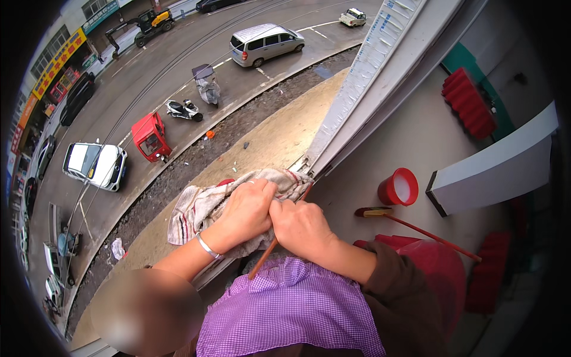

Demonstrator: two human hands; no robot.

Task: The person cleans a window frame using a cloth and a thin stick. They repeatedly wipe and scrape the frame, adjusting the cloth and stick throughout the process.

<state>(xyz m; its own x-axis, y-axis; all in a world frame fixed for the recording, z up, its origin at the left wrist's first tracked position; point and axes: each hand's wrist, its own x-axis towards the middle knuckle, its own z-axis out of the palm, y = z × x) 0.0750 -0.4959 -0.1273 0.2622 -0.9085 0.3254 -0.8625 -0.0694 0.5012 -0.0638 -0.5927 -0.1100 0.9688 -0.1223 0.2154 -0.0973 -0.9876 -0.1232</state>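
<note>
My left hand (247, 207), with a ring and a silver bangle, presses closed into a bunched striped towel (192, 212) at the window ledge. Part of the towel hangs over the outer side. Against it, my right hand (303, 225) is closed around a thin reddish-brown stick (264, 259). The stick slants from the towel's right end down toward my purple checked apron (290, 312). Both hands touch at the knuckles. My left fingertips are hidden, so whether they also hold the stick is unclear.
A white window frame (370, 85) rises from the towel's right end. Outside, far below, lies a street with a silver van (266, 43) and a red three-wheeler (151, 136). Indoors stand a red bucket (387, 189) of whitish liquid, a brush with a long red handle (435, 238), and a white pillar (495, 172).
</note>
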